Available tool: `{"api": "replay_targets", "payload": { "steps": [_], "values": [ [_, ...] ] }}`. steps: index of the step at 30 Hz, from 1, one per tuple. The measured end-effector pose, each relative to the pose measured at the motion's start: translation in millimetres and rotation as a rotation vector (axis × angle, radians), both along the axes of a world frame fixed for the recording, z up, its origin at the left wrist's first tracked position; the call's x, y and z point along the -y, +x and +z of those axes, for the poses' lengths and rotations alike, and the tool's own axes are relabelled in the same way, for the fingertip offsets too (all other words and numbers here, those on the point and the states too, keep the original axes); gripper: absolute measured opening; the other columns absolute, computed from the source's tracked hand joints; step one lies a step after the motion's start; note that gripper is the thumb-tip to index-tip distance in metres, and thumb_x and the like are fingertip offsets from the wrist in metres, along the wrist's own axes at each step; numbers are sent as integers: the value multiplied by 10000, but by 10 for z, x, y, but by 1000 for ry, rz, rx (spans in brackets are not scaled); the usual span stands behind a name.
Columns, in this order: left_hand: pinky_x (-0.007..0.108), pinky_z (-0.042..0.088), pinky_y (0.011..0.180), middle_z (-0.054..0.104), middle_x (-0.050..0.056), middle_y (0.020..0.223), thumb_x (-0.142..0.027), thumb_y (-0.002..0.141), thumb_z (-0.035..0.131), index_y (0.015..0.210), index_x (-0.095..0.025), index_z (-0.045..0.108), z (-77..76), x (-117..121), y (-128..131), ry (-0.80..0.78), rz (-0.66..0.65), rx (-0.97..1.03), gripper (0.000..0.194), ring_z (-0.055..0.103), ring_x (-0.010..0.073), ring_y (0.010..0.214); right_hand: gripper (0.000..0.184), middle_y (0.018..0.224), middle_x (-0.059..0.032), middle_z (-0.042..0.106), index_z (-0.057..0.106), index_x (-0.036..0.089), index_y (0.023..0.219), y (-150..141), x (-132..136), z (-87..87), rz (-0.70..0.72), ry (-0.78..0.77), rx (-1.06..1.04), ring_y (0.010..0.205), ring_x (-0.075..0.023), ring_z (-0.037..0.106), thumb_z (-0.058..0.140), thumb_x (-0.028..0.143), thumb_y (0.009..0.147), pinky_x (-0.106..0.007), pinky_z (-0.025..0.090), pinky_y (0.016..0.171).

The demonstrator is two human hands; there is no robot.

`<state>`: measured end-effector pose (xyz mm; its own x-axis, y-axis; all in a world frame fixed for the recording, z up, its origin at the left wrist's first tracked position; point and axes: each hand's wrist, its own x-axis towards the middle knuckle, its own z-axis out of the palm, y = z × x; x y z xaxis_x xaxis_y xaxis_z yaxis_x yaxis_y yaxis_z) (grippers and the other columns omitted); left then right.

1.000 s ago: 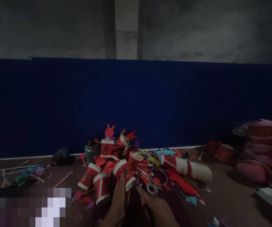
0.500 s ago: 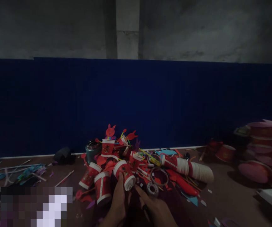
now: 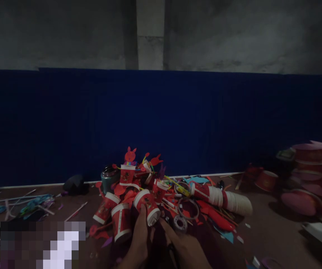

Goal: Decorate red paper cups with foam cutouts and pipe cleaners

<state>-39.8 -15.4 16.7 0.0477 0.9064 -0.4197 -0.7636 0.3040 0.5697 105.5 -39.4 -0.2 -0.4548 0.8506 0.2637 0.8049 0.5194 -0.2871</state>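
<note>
A red paper cup (image 3: 147, 206) is held tilted, its white bottom (image 3: 153, 217) turned towards me; a small slit or flap seems to show in that bottom. My left hand (image 3: 141, 231) grips the cup from the left, thumb along its side. Close to the cup's bottom is my right hand (image 3: 177, 239), index finger pointing at it. The right fingers are curled round a dark, narrow tool (image 3: 172, 251), whose kind I cannot make out. Another red paper cup (image 3: 121, 223) lies just left of my left hand. A roll of tape (image 3: 180, 223) sits right of the held cup.
Behind the hands is a pile of red cups, one with a red rabbit cutout (image 3: 130, 155). A stack of nested cups (image 3: 228, 201) lies to the right. A dark green pot (image 3: 110, 181) stands behind. Pink-red containers (image 3: 308, 164) are piled far right, before a blue wall panel (image 3: 161, 119).
My right hand has shifted very slightly beside the cup's bottom. The cup stays in my left hand, and the view has barely moved.
</note>
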Motion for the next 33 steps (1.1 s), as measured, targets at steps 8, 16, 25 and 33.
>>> {"api": "replay_targets", "payload": {
  "steps": [8,16,25,33],
  "values": [
    [312,483,799,713,92,888,-379,739,651,1077,-154,593,-123,-37,-54,20,91,-203,410,659,242,877,435,695,-40,663,517,239,1238,-42,99,165,-41,-568,-631,662,-186,624,400,398,850,-268,489,650],
    [204,464,513,703,14,737,-428,724,660,1064,-190,558,0,57,0,52,62,-244,428,632,129,543,439,368,140,193,510,207,1151,-55,-23,274,-65,-1308,-925,278,-53,124,290,469,876,-133,226,321],
    [340,487,824,706,80,938,-322,751,644,1036,-180,582,25,14,-21,20,68,-171,325,652,245,907,559,792,-54,714,431,261,1317,15,87,49,19,-229,-279,674,-206,654,505,309,765,-241,476,608],
    [323,513,743,713,61,916,-444,632,727,1029,-197,583,-34,61,35,96,35,-262,490,664,245,863,544,459,48,473,578,185,1133,-114,-56,-66,-78,-862,-815,328,-77,396,322,568,844,-192,407,394]
  ]
}}
